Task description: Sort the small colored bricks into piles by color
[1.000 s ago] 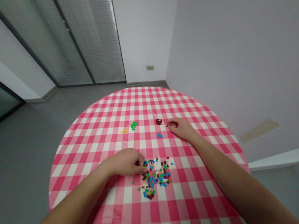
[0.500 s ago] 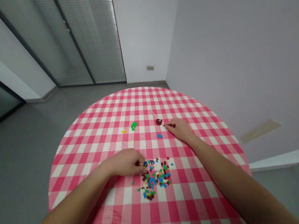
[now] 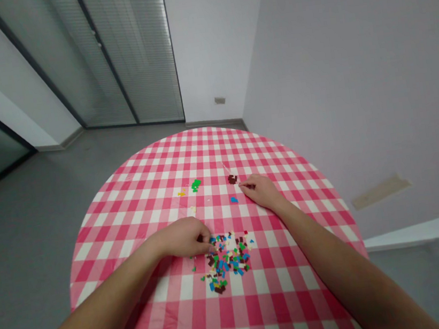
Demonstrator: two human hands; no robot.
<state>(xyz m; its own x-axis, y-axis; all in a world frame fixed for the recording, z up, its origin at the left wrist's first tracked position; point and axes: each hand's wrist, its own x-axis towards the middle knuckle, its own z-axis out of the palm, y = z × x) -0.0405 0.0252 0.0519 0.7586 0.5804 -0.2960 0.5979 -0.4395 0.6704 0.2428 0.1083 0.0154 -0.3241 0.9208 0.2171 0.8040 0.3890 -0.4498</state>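
A mixed heap of small toy building bricks [image 3: 225, 263] in blue, green, brown, white and other colours lies on the checked tablecloth. At its upper left edge is my left hand [image 3: 186, 237], thumb and fingers pinched together; whatever they hold is hidden. Farther out, my right hand [image 3: 261, 190] rests low over the cloth, fingertips closed in a pinch just right of a cluster of brown bricks [image 3: 233, 179]. Anything between those fingertips is too small to name. A few blue bricks [image 3: 234, 199] lie left of and below the right fingertips.
Green bricks [image 3: 196, 185] and some yellow bricks [image 3: 182, 193] form separate groups on the far left. A few pale bricks [image 3: 193, 209] lie closer in. The round table [image 3: 314, 303] has a red-and-white checked cloth; a wall [image 3: 363, 86] rises on the right.
The dark brown piece visible at my right fingertips earlier no longer shows clearly. Both hands stay almost in place; the whole view has shifted very slightly.
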